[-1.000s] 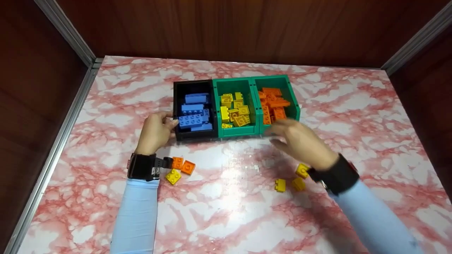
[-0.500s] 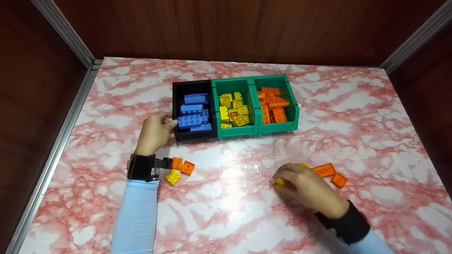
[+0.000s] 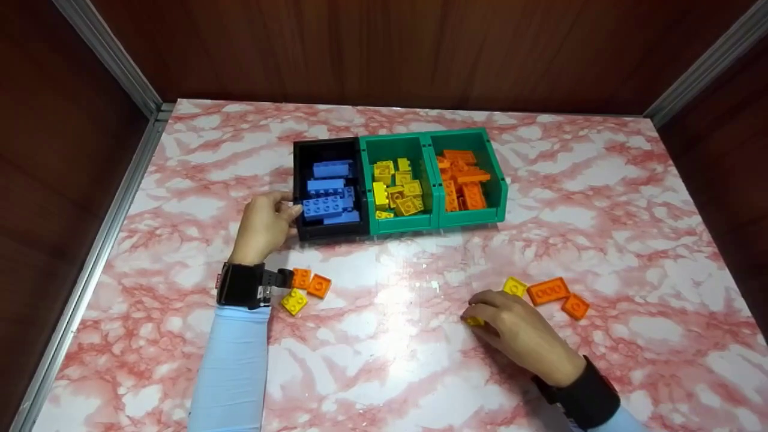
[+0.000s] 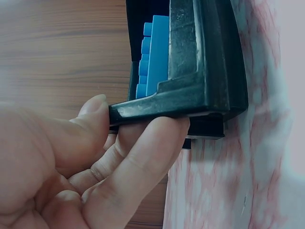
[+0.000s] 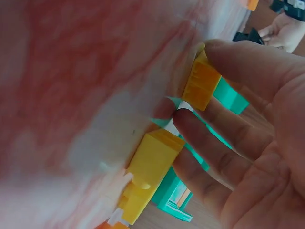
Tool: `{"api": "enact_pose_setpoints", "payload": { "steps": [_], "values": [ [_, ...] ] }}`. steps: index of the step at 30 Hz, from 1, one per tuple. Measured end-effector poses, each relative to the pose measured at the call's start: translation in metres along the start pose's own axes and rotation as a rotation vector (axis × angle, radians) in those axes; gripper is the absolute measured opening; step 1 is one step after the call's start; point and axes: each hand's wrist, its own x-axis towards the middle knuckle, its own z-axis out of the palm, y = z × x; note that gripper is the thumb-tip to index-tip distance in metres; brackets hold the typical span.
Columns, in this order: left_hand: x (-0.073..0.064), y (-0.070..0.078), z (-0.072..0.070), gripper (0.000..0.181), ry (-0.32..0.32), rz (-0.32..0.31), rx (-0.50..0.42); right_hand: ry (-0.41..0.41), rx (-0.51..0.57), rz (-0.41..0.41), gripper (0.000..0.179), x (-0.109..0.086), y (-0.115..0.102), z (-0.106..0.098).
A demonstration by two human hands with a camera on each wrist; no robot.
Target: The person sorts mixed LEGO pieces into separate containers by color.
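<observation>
In the head view my left hand point(image 3: 262, 228) grips the left edge of a black bin point(image 3: 333, 231) that holds blue bricks point(image 3: 323, 206). The left wrist view has thumb and fingers on either side of the bin's rim point(image 4: 143, 109). Low on the right, my right hand point(image 3: 519, 333) pinches a small yellow brick point(image 5: 202, 83) between thumb and index finger, close to the table. Beside its other fingers lies more yellow brick point(image 5: 152, 162). Just beyond the knuckles is a yellow brick point(image 3: 513, 287), with two orange bricks point(image 3: 548, 290) to its right.
Two green bins join the black one: the middle bin point(image 3: 405, 225) has yellow bricks, the right bin point(image 3: 474, 217) orange ones. By the left wrist lie two orange bricks point(image 3: 319, 286) and a yellow brick point(image 3: 294, 302). Wooden panels point(image 3: 408, 54) enclose the marbled table.
My right hand has come from the orange bricks' bin toward the front, down to the loose yellow bricks, and now pinches one. The left hand stays on the black bin.
</observation>
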Motion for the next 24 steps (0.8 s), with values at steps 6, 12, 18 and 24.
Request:
{"api": "enact_pose_setpoints", "payload": {
  "steps": [6, 12, 18, 24],
  "values": [
    [0.0, 0.0, 0.0, 0.037, 0.003, 0.002, 0.001, -0.023, 0.029, 0.012, 0.022, 0.001, -0.003, -0.001],
    [0.0, 0.0, -0.001, 0.038, 0.0, 0.003, 0.009, -0.008, 0.064, -0.036, 0.022, 0.011, -0.006, -0.009],
    [0.0, 0.001, -0.001, 0.038, -0.006, 0.002, 0.008, 0.05, 0.083, -0.133, 0.023, 0.035, -0.008, -0.029],
    [0.0, 0.0, 0.0, 0.038, -0.004, -0.014, 0.003, 0.091, 0.08, -0.242, 0.025, 0.076, -0.008, -0.054]
  ]
}}
